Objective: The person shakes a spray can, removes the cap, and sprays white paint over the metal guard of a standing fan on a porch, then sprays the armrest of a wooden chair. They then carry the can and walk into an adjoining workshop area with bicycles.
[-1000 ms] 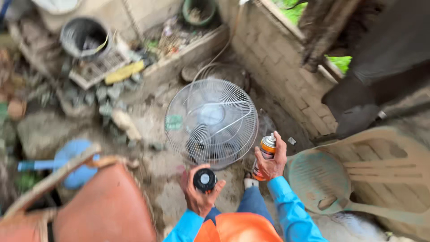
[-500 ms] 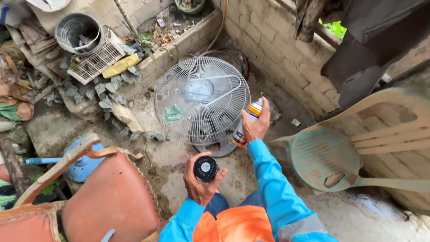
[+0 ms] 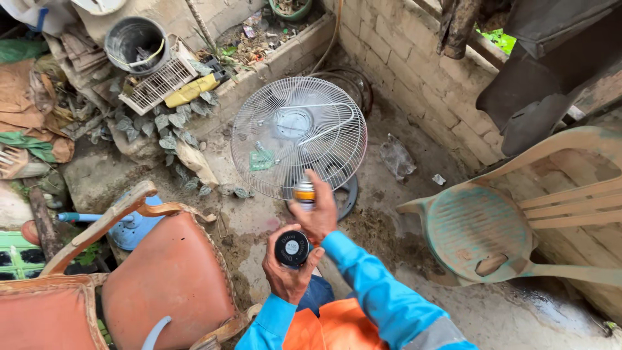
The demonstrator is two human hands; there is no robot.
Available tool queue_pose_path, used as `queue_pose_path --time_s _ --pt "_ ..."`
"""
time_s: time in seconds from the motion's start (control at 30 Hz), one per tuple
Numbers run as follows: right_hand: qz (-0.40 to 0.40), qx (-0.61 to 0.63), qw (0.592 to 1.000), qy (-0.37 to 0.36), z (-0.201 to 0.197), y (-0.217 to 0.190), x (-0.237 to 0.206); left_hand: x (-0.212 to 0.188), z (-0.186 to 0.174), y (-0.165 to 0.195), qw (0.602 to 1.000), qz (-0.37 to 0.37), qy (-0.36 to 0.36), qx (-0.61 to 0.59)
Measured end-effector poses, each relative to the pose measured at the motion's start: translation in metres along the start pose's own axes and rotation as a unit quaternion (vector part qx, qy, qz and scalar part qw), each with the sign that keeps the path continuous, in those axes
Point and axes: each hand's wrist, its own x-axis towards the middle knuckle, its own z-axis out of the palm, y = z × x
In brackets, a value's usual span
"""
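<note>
We see a dirt yard corner with a brick wall at the top right. Biggest items: an orange armchair at lower left and a dirty plastic chair at right, well apart. Between them stands a fan, its round wire grille facing up toward us, base partly hidden behind the grille. Upper left has a grey bucket, a white grate just beside it, and a yellow piece touching the grate. A blue pipe fitting lies behind the armchair. Our right hand is wrapped tight around a spray can, long axis roughly upright, top end pointing away from us at the lower edge of the grille; nozzle too small to tell. Our left hand pinches a black cap in its fingertips, round face toward us, just below the can, near it but apart. Blue sleeves on both arms.
</note>
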Motion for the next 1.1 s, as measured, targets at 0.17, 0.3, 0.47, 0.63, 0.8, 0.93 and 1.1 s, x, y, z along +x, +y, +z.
queue_pose_path --time_s 0.17,0.3,0.47,0.63,0.8,0.93,1.1 --pt "0.065 0.029 0.993 0.092 -0.037 0.025 0.052 -0.001 -0.007 0.008 0.999 -0.044 0.009 -0.012" --pt "0.044 -0.101 0.983 0.147 -0.055 0.031 0.100 0.009 -0.014 0.014 0.998 -0.057 0.006 -0.026" --pt "0.072 -0.175 0.972 0.137 -0.050 0.019 0.132 0.028 -0.031 0.017 0.999 -0.028 0.006 -0.025" --pt "0.031 -0.130 0.991 -0.011 -0.003 -0.014 0.129 0.051 -0.044 0.016 0.998 -0.052 0.003 -0.031" --pt "0.002 -0.126 0.986 -0.107 0.049 -0.064 0.107 0.071 -0.053 0.016 0.998 -0.064 -0.001 -0.029" --pt "-0.056 -0.074 0.991 -0.097 0.031 -0.078 0.075 0.075 -0.061 0.014 0.997 -0.044 0.022 -0.054" --pt "-0.093 -0.043 0.983 -0.154 -0.036 -0.069 0.026 0.060 -0.048 0.005 0.984 -0.089 0.033 -0.153"
